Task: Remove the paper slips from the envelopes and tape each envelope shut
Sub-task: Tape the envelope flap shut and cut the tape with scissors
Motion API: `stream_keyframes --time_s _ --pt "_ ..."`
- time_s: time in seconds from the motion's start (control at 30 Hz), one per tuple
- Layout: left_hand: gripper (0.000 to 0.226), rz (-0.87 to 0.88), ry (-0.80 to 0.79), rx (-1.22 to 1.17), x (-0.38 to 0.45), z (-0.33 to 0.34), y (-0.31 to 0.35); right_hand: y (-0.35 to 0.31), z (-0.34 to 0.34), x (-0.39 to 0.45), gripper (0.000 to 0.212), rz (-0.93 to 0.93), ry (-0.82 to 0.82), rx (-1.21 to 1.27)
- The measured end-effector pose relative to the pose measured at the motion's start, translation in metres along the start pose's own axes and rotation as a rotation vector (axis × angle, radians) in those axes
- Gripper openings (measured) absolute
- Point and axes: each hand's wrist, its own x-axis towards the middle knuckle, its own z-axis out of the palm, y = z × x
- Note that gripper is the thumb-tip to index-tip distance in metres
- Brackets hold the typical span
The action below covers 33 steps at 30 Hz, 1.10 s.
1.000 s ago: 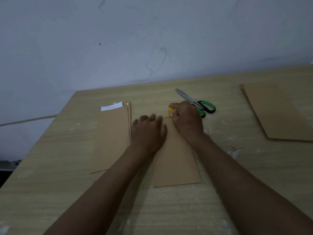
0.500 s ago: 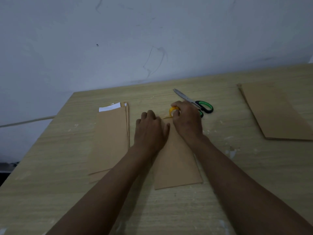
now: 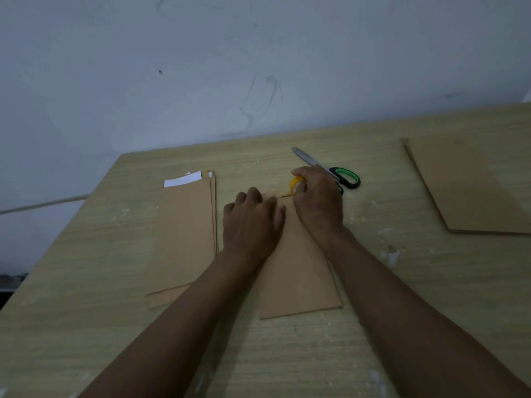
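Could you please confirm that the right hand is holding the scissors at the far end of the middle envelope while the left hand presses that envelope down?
Not quite: in the head view the right hand holds the yellow tape roll, not the scissors, which lie on the table just beyond it. The left hand does press the middle envelope down.

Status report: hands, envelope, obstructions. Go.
Left hand flat on centre envelope. Right hand grips yellow tape roll at its top edge. Scissors just beyond, not obstructing.
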Motion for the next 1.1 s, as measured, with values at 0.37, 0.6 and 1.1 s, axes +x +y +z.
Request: stream_keyframes --time_s 0.37,0.6,1.1 --pt "0.051 0.013 -0.109 -0.075 0.007 -0.004 0.016 0.006 -0.005 0.006 0.035 0.043 -0.035 0.000" --pt "0.056 0.002 -0.039 -0.070 -0.005 0.005 0.021 0.015 -0.009 0.008 0.035 -0.041 -0.089 -0.002" --pt "0.063 0.052 -0.100 -0.090 0.001 0.003 0.001 0.007 -0.012 0.001 0.032 -0.054 -0.024 -0.031"
